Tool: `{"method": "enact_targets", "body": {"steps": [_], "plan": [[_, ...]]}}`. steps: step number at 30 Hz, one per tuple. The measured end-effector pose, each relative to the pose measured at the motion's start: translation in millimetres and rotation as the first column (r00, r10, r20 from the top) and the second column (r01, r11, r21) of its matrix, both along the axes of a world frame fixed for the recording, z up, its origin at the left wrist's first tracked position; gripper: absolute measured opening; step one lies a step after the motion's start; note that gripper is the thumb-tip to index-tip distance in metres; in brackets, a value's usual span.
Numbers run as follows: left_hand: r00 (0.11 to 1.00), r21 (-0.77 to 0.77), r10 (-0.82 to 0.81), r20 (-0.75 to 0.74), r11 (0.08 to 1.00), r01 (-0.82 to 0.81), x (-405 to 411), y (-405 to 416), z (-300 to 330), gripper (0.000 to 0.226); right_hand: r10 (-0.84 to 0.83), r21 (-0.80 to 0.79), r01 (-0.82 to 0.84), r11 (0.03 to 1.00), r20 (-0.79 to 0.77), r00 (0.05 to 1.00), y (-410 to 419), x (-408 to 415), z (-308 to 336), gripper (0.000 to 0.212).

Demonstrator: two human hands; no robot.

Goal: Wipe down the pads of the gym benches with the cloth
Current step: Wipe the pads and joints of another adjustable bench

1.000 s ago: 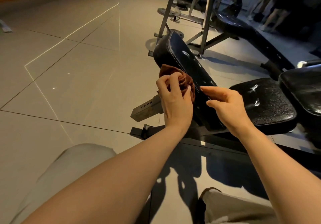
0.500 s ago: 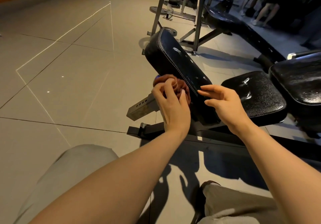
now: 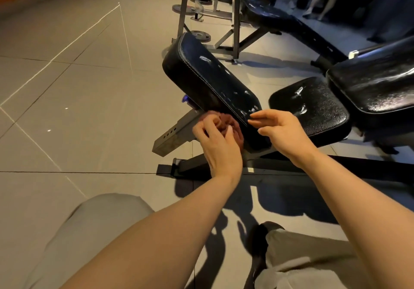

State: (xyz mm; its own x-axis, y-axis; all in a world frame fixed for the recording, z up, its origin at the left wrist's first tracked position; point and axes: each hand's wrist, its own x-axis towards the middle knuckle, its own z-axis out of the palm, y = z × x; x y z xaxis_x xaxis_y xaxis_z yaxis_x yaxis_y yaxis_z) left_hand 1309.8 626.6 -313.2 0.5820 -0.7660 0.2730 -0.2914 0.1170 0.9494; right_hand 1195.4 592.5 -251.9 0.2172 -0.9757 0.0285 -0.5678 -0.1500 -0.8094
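Left hand bunching brown cloth against backrest pad; right hand loosely open, empty.

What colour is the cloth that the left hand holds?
The cloth in the left hand is reddish brown, seen in the head view.

Left hand curled, gripping cloth. Right hand open, fingers extended leftward. Both forearms reach forward.
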Motion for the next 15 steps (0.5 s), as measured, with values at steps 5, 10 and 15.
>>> {"method": "enact_targets", "body": {"steps": [5, 10, 15], "plan": [[0.989, -0.067, 0.020, 0.143, 0.998, -0.011, 0, -17, 2, 0.040, -0.024, 0.052, 0.026, 0.998, -0.030, 0.999, -1, -7, -5, 0.044], [0.976, 0.110, -0.211, 0.058, 0.973, 0.204, -8, -5, -23, 0.036, -0.019, 0.046, 0.022, 0.999, -0.051, 0.999, -1, -6, -4, 0.043], [0.993, 0.079, -0.065, -0.102, 0.994, 0.074, -7, 4, -4, 0.044, 0.016, 0.025, -0.013, 1.000, -0.090, 0.996, -4, -7, -3, 0.041]]}}
